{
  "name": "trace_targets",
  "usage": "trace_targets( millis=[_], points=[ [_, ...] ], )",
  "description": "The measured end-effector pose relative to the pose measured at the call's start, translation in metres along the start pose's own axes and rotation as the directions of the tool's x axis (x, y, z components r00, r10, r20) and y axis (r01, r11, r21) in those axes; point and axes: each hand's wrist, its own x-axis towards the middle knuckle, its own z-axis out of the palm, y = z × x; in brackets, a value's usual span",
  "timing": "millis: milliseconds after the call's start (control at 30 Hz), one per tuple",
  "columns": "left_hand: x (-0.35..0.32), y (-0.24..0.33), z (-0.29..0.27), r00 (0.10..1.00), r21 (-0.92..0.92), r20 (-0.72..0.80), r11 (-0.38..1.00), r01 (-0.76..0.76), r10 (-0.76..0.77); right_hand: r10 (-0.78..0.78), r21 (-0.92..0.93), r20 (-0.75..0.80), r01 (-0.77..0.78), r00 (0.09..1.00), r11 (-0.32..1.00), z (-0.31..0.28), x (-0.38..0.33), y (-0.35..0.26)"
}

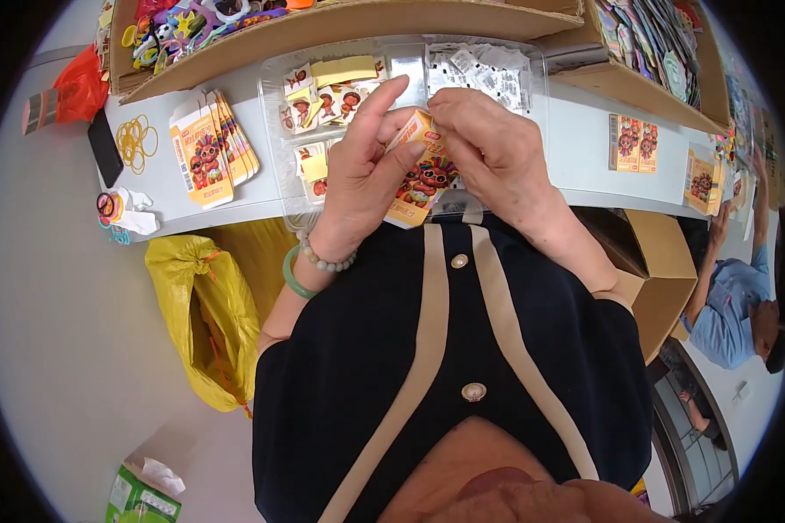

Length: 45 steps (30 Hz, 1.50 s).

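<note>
A small orange carton [426, 179] with cartoon figures on its front is tilted in front of my chest. My left hand [358, 170] grips it by its left side, thumb across the front and index finger stretched upward. At the carton's top right edge, my right hand [495, 139] has its fingers bent and pinched together; whatever lies between the fingertips is hidden. Behind both hands stands a clear plastic tray [270, 113]. Its left compartments hold small cards [302, 112] with printed figures and yellow slips [347, 70]; white sachets [497, 74] fill the right one.
Flat orange cartons [202, 161] fan out at left, near rubber bands [137, 142] and a dark phone [105, 150]. Cardboard boxes [340, 50] line the back. More cartons [632, 144] lie at right, where a co-worker [731, 301] sits. A yellow bag [179, 305] hangs below the table's edge.
</note>
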Motion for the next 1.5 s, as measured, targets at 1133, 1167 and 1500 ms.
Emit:
trace_targets(
  millis=[1133,1167,1500],
  points=[
    [0.003,-0.003,-0.001,0.997,0.149,0.047,0.987,0.052,-0.059,0.090,0.122,0.292,-0.130,0.952,0.984,-0.014,0.006,0.011],
    [0.003,-0.004,-0.001,0.997,0.153,0.037,0.987,0.054,-0.060,0.076,0.079,0.264,-0.100,0.962,0.992,-0.011,0.003,0.008],
    [0.004,0.007,-0.001,0.997,0.026,-0.026,0.997,0.070,-0.070,0.321,0.499,0.188,-0.372,0.928,0.783,-0.002,-0.017,0.021]
  ],
)
